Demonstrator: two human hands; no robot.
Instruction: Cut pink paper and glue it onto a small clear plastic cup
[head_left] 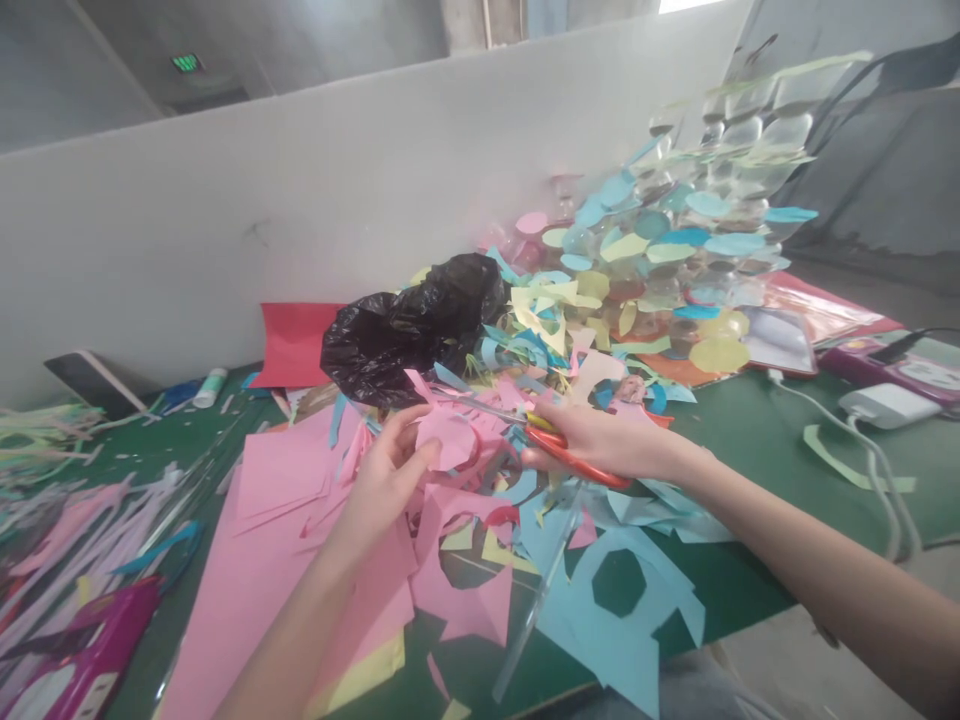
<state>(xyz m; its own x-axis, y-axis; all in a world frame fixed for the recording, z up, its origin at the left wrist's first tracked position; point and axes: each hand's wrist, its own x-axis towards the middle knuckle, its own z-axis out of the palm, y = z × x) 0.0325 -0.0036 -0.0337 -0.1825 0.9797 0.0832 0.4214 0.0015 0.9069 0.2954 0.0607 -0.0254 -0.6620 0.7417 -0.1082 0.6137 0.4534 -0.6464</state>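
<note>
My left hand (397, 462) pinches a roughly round pink paper piece (448, 442) between thumb and fingers. In my right hand (581, 435) is a pair of scissors (574, 462) with red-orange and yellow handles. The metal blades point left, just above the pink piece; whether they touch it I cannot tell. Under both hands lies a heap of pink, blue and yellow paper scraps (469, 505). A blue sheet with a round hole (652, 600) lies at the front, and a stack of pink paper (232, 590) is left of my left forearm.
A black plastic bag (405, 335) stands behind the scraps. Clear cups with coloured paper rounds (720, 200) are stacked at the back right. A phone (780, 338), white cable (862, 450) and purple power strip (892, 365) lie right. Another purple power strip (112, 640) lies front left.
</note>
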